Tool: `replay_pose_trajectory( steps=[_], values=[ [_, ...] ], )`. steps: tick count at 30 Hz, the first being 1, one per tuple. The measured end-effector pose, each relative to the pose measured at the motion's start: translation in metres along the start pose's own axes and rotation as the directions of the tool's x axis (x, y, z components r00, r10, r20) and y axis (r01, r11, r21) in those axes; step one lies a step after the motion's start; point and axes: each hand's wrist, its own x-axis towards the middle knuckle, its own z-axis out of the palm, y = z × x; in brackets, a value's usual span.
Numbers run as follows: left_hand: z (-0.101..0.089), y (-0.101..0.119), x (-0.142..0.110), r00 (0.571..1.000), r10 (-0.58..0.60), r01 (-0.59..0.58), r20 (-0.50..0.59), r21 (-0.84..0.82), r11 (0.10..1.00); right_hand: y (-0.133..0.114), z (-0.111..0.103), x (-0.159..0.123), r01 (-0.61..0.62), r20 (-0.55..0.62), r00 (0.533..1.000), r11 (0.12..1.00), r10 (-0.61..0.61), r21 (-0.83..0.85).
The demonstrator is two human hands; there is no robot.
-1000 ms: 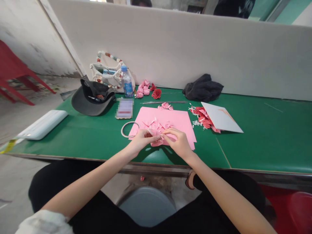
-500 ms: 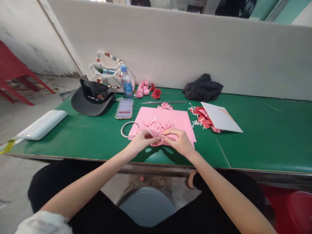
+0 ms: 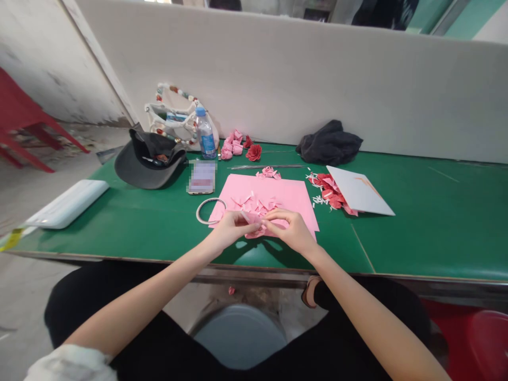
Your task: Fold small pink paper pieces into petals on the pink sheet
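Between my hands is a piece of folded pink paper, held just above the near edge of the pink sheets. My left hand pinches its left side between thumb and fingers. From the right, my right hand pinches its other side, fingertips almost meeting the left thumb. Part of the paper is covered by my fingers. Several cut pink paper pieces lie just beyond on the stacked pink sheets. A roll of tape rests at the left corner of the sheets.
Behind the sheets lie pink paper flowers, a red paper flower and thin wires. A bottle, phone and cap stand left. Red paper scraps under a white card and dark cloth are right.
Both hands keep the same pinch on the pink paper, with hardly any finger movement. The whole view has shifted very slightly.
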Motion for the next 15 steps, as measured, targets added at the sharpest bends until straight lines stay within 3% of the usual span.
replay_pose_trajectory(
  steps=[4,8,11,15],
  values=[
    [0.001,0.001,-0.001,1.000,-0.011,0.010,-0.003,-0.015,1.000,0.003,-0.001,0.001,0.012,-0.025,1.000,1.000,-0.013,-0.022],
    [-0.001,0.005,-0.001,0.997,-0.053,0.053,-0.063,0.000,0.999,0.015,-0.011,0.006,-0.049,-0.171,0.984,0.999,0.045,-0.020],
    [-0.003,0.006,-0.001,0.997,-0.053,0.051,-0.056,-0.034,0.998,0.022,-0.017,0.011,-0.146,-0.208,0.961,0.973,0.182,0.180],
    [-0.005,0.003,0.000,0.995,-0.059,0.049,-0.083,-0.118,0.992,0.015,-0.014,0.012,-0.188,-0.049,0.970,0.860,0.240,0.475]
  ],
)
